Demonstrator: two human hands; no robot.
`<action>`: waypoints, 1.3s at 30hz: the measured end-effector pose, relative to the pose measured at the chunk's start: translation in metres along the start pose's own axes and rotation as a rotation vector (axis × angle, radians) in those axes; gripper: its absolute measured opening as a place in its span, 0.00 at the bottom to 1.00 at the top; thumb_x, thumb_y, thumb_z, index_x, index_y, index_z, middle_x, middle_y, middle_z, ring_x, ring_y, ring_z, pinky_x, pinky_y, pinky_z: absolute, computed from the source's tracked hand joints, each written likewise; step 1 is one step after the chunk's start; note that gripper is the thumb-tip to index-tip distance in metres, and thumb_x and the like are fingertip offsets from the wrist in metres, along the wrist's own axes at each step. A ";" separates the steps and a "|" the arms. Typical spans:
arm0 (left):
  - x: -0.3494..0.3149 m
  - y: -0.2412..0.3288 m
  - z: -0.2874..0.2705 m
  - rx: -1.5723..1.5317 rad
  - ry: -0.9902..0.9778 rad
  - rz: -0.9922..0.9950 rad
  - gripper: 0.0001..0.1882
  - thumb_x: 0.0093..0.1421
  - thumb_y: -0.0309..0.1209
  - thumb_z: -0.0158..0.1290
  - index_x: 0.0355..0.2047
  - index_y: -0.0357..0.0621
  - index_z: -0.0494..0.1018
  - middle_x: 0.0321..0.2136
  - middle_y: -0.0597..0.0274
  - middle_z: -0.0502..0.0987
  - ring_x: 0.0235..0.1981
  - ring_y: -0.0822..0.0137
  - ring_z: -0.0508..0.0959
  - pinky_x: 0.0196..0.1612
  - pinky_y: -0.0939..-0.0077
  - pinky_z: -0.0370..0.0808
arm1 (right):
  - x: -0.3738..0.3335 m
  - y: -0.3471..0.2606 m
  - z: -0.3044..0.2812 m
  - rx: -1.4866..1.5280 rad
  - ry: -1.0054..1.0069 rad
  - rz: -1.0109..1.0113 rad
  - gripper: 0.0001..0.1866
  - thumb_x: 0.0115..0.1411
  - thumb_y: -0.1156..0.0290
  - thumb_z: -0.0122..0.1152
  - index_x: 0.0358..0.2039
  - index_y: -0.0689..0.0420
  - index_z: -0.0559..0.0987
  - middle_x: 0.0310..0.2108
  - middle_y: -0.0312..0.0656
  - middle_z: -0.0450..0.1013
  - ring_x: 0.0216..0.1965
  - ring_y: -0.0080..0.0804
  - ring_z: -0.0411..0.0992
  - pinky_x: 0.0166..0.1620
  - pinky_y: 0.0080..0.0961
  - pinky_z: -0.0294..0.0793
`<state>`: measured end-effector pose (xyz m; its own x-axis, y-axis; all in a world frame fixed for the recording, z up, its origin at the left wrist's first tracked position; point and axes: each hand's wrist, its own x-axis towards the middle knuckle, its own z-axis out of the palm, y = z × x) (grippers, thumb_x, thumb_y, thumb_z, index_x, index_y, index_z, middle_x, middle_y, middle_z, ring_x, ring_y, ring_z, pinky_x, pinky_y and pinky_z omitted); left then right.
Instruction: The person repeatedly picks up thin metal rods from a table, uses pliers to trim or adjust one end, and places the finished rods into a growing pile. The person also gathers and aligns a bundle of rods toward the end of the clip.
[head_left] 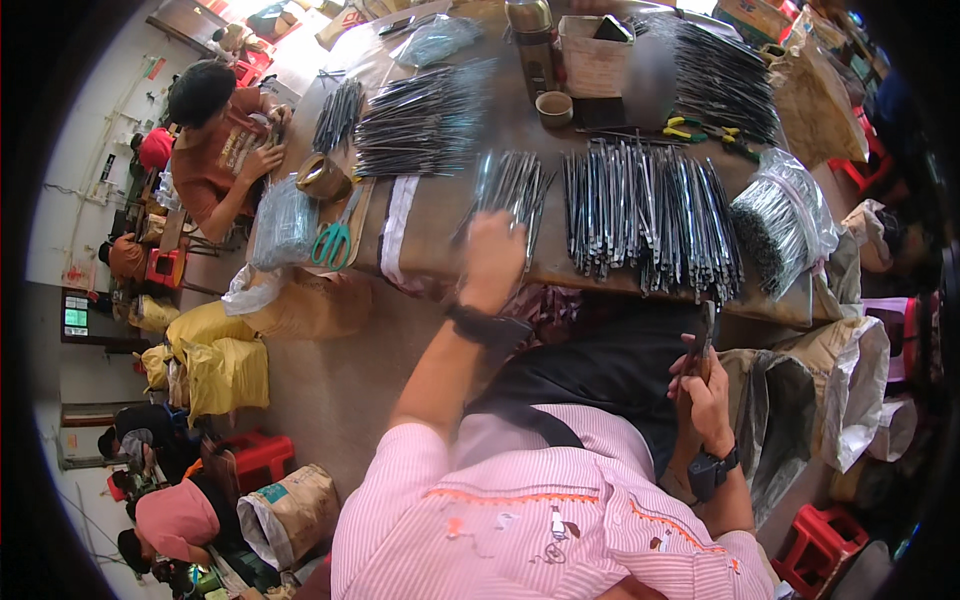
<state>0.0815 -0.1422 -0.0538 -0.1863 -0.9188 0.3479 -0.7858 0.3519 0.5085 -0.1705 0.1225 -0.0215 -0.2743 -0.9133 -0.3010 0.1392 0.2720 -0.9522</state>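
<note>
My left hand (493, 258), blurred, reaches out to the brown table (440, 215) and closes on the near ends of a small bunch of thin dark rods (512, 185) that fans away from it. A dark watch band sits on that wrist. My right hand (703, 392) is low by my lap, below the table's front edge, and grips a narrow flat dark piece (706, 332) that stands upright. A wide row of the same rods (650, 215) lies on the table between the two hands, a little to the right.
A clear bag of rods (785, 220) sits at the right and more rod piles (425, 120) lie at the back. Teal scissors (333, 240), a tape roll (322, 178), pliers (700, 130) and a cup (554, 108) lie about. A person (215, 140) works at the left; yellow sacks (215, 360) stand below.
</note>
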 end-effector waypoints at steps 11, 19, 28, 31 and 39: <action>0.013 0.034 0.035 -0.618 -0.545 -0.337 0.15 0.49 0.29 0.57 0.36 0.30 0.75 0.27 0.53 0.78 0.24 0.65 0.77 0.28 0.74 0.74 | -0.005 -0.007 0.008 0.072 -0.005 0.056 0.26 0.51 0.79 0.44 0.53 0.62 0.68 0.28 0.39 0.70 0.23 0.21 0.68 0.25 0.18 0.71; 0.024 0.036 0.016 -1.233 -0.714 -0.733 0.10 0.56 0.21 0.51 0.39 0.35 0.69 0.27 0.57 0.75 0.26 0.63 0.79 0.22 0.82 0.73 | 0.006 0.000 -0.049 0.312 0.256 -0.066 0.15 0.53 0.72 0.50 0.43 0.57 0.68 0.29 0.36 0.68 0.26 0.23 0.68 0.27 0.20 0.70; -0.013 0.048 -0.019 -1.505 -0.742 -0.782 0.13 0.54 0.21 0.48 0.41 0.37 0.70 0.26 0.59 0.75 0.24 0.68 0.75 0.22 0.86 0.70 | 0.049 -0.002 -0.098 0.491 0.388 -0.048 0.07 0.56 0.72 0.50 0.35 0.59 0.72 0.28 0.39 0.72 0.28 0.27 0.71 0.34 0.25 0.75; -0.017 0.057 -0.027 -1.485 -0.738 -0.817 0.13 0.54 0.21 0.47 0.41 0.38 0.70 0.26 0.59 0.75 0.24 0.67 0.76 0.22 0.85 0.71 | 0.077 -0.001 -0.100 0.107 0.549 -0.040 0.08 0.58 0.68 0.61 0.29 0.58 0.74 0.21 0.35 0.72 0.20 0.24 0.70 0.26 0.22 0.70; -0.025 0.066 -0.040 -1.421 -0.713 -0.752 0.11 0.56 0.21 0.46 0.40 0.40 0.71 0.26 0.62 0.75 0.24 0.69 0.77 0.23 0.85 0.71 | 0.096 -0.011 -0.103 0.316 0.635 -0.158 0.06 0.57 0.73 0.59 0.26 0.61 0.74 0.20 0.39 0.73 0.18 0.27 0.70 0.23 0.23 0.71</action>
<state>0.0577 -0.0892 0.0028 -0.5619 -0.6956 -0.4478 0.1894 -0.6351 0.7489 -0.2966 0.0632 -0.0454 -0.8000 -0.5564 -0.2245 0.2938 -0.0372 -0.9551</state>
